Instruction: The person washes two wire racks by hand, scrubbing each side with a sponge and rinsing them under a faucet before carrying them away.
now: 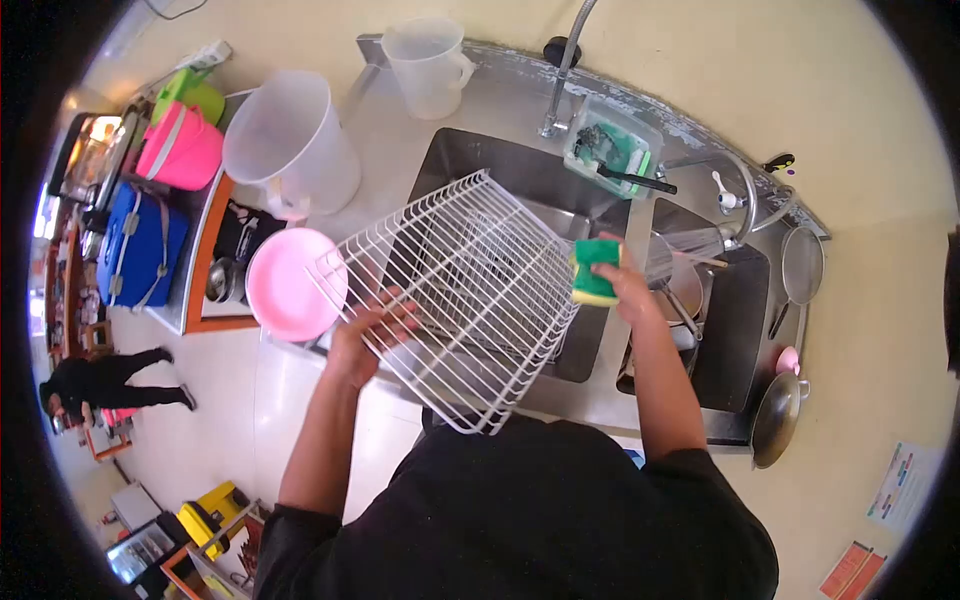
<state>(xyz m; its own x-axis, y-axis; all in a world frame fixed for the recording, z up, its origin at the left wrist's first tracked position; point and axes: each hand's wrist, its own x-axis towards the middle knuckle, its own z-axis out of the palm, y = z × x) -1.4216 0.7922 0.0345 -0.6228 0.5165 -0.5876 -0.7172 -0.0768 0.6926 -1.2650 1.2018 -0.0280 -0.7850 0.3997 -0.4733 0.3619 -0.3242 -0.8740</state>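
A white wire rack (480, 290) is tilted over the left sink basin (460, 150). My left hand (368, 335) grips the rack's left edge, with fingers reaching between its wires. In my right hand (632, 290) is a green and yellow sponge (596, 272), close against the rack's right side. Left of the rack, a pink basin (290, 285) sits at the counter edge. Pans and utensils, among them a round pan (685, 295), lie in the right sink basin (735, 350), partly behind my right arm.
Behind the sinks are a tub (610, 145) with a black-handled tool and a faucet (550, 122). A large clear bucket (295, 140) and a clear pitcher (428, 70) stand on the counter. A strainer (802, 265) and wok (778, 420) are at right. Another person (110, 382) is far left.
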